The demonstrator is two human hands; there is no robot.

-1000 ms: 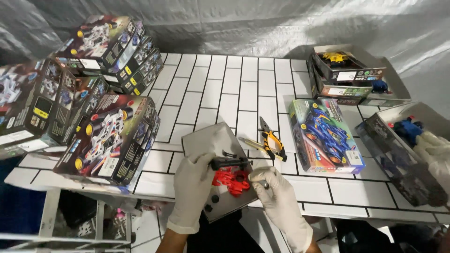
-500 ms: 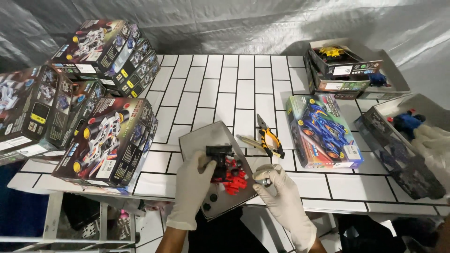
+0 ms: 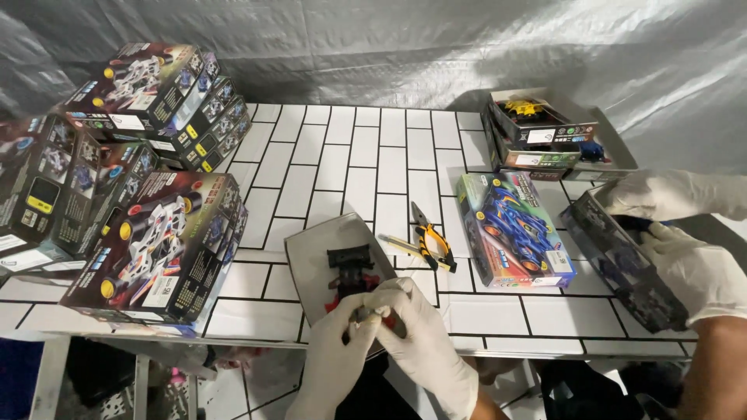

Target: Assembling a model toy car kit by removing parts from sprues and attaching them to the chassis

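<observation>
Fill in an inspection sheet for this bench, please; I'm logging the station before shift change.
Surface: white tiled table with dark grout lines.
Job's things: grey tray holding a red-and-black toy car chassis; a small part pinched between both hands.
Clutter: stacked toy car boxes at left; blue boxed car; open boxes at far right; orange-handled pliers.
Grippers: left hand and right hand, both in white gloves, meet on the part. Another person's gloved hands work in a dark box.
Cables: nothing seen.
Surroundings: grey plastic sheeting behind.

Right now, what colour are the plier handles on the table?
Orange and black, on the pliers; head view.
</observation>
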